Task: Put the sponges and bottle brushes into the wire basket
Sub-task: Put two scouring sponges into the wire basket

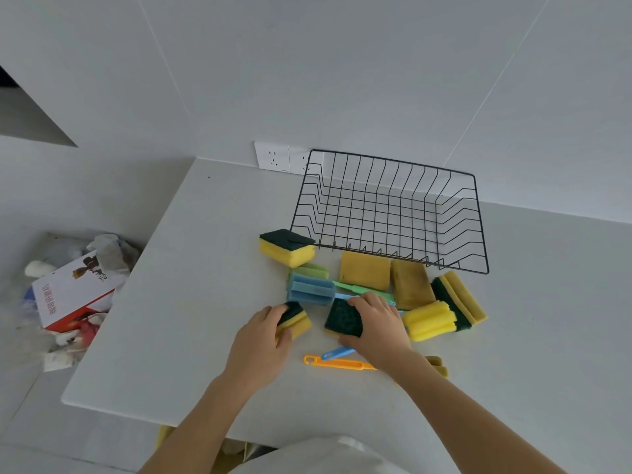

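The wire basket (390, 210) sits at the back of the counter (178, 302), near the wall sockets (280, 157). Sponges (364, 273) and bottle brushes (311, 289) lie in front of it; a box (73, 295) lies off the counter's left edge.

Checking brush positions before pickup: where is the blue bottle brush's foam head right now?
In the head view, the blue foam head lies on the counter, left of centre, just in front of the green brush head, between the wire basket and the left hand.
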